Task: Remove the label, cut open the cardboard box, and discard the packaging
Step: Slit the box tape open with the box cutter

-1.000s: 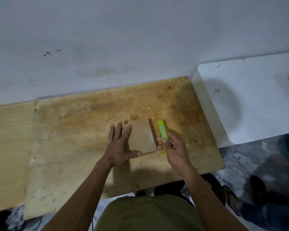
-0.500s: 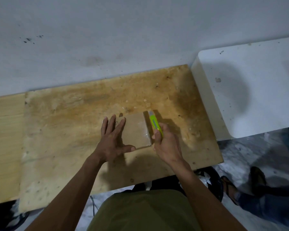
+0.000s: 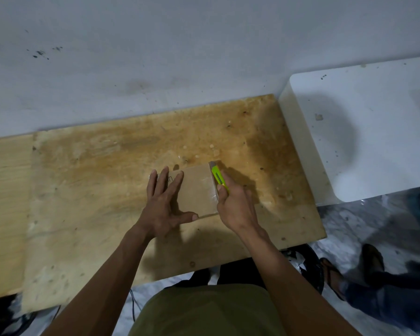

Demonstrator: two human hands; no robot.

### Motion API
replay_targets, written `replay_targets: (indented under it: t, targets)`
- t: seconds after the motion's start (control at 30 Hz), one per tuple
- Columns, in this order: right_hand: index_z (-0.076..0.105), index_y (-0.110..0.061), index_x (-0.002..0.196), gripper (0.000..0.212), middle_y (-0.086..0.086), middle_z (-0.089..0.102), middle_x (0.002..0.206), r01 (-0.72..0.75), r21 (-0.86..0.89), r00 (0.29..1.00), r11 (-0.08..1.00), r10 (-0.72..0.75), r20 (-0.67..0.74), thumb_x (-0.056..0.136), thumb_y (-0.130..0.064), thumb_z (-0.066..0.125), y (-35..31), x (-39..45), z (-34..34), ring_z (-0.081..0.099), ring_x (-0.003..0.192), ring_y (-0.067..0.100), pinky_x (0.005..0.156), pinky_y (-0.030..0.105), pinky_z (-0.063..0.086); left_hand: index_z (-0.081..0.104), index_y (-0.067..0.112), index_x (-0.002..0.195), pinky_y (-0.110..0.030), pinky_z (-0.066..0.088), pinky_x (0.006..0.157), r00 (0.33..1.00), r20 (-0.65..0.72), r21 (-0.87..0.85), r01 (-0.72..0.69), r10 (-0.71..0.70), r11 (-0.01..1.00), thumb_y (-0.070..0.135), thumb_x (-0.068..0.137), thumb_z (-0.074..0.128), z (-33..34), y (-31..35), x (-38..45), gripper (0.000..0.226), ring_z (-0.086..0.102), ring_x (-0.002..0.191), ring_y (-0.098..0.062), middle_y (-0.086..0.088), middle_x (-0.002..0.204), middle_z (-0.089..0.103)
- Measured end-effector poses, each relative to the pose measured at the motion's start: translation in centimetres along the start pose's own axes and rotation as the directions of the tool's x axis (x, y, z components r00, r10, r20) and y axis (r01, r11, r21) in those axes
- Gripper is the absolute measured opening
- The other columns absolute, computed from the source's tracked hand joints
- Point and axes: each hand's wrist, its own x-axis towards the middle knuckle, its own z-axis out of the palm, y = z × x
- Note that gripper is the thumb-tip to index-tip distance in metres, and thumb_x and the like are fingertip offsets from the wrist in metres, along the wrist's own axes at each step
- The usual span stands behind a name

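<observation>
The left hand (image 3: 164, 204) lies open and flat across the left part of the cardboard box (image 3: 196, 190) at frame centre, hiding most of a marking there. The right hand (image 3: 237, 207) is closed around the green cutter (image 3: 219, 178); its blade is indistinct. Since earlier, the cutter has advanced along the box's right edge.

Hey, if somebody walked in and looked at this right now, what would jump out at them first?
The bright green utility knife in the right hand, laid along the right edge of the small cardboard box mid-board. Then the left hand, spread flat on the box's left side, pinning it to the stained plywood board.
</observation>
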Motion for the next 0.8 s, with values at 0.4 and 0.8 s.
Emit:
replay_targets:
  t: [0.4, 0.8]
  targets:
    - [0.042, -0.034, 0.143, 0.045, 0.015, 0.068, 0.097, -0.043, 0.005, 0.999, 0.999, 0.044, -0.028, 0.100, -0.021, 0.044, -0.9, -0.2, 0.3, 0.063, 0.088, 0.035, 0.069, 0.027, 0.044, 0.012, 0.035, 0.155, -0.049, -0.001, 0.116, 1.000, -0.001, -0.031, 0.001, -0.001, 1.000, 0.082, 0.052, 0.062, -0.2, 0.2, 0.0, 0.123, -0.031, 0.145, -0.018, 0.003, 0.164, -0.014]
    - [0.043, -0.025, 0.142, 0.044, 0.019, 0.068, 0.095, -0.073, -0.093, 0.997, 0.993, 0.070, -0.026, 0.098, -0.017, 0.046, -1.7, -0.6, 0.4, 0.064, 0.088, 0.040, 0.074, 0.042, 0.055, 0.011, 0.034, 0.155, -0.044, -0.005, 0.114, 1.000, 0.000, -0.020, -0.004, 0.004, 1.000, 0.082, 0.052, 0.060, -0.2, 0.3, -0.1, 0.124, -0.031, 0.145, -0.018, 0.003, 0.163, -0.015]
